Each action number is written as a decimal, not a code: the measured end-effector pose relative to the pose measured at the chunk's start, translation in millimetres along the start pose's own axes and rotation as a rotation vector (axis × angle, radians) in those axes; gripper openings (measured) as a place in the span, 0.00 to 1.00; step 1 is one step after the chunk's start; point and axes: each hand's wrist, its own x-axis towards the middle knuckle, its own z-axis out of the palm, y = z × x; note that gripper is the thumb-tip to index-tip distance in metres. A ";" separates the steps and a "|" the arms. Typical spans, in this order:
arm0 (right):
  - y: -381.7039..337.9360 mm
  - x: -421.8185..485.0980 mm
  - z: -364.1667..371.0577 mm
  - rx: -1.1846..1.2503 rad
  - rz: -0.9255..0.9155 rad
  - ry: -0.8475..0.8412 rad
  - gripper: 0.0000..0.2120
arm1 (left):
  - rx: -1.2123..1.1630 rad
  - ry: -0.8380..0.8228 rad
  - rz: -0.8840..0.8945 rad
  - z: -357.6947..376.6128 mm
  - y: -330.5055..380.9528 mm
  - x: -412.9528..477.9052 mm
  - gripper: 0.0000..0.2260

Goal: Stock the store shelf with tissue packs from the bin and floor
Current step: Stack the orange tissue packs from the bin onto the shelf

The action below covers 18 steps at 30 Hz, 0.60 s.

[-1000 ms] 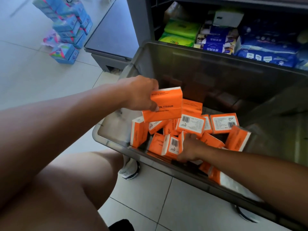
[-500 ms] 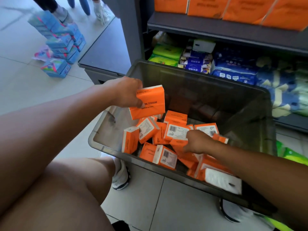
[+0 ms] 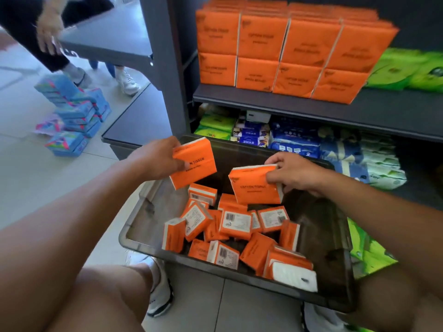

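At 11 o'clock a second person (image 3: 14, 22) stands on the pale tiled floor (image 3: 28, 178), seen only as dark trousers (image 3: 54, 62), a lowered hand (image 3: 49, 32) and pale sneakers (image 3: 128, 82), just beside a grey display table (image 3: 112, 37). Bright green soft packs (image 3: 407, 70) lie at 2 o'clock, and blue-and-white packs (image 3: 294, 140) sit near the centre at 1 o'clock. More green packaging (image 3: 369, 252) lies at 4 o'clock.

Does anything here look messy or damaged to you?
The orange packs in the bin lie jumbled at all angles, unlike the neat rows on the shelf. A white-faced pack at the bin's near right corner shows bare white; whether its wrapper is torn I cannot tell.
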 end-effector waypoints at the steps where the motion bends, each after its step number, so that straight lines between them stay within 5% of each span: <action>1: -4.2 -2.5 -8.0 0.047 -0.029 0.043 0.17 | -0.031 0.016 -0.005 -1.6 -1.0 -0.3 0.24; 13: -46.9 -21.6 -86.3 0.560 -0.323 0.312 0.11 | -0.503 0.221 0.098 -13.1 16.4 -0.5 0.19; 18: -51.2 -28.5 -107.3 0.762 -0.379 0.369 0.17 | -0.790 0.289 0.106 -18.4 30.7 1.0 0.16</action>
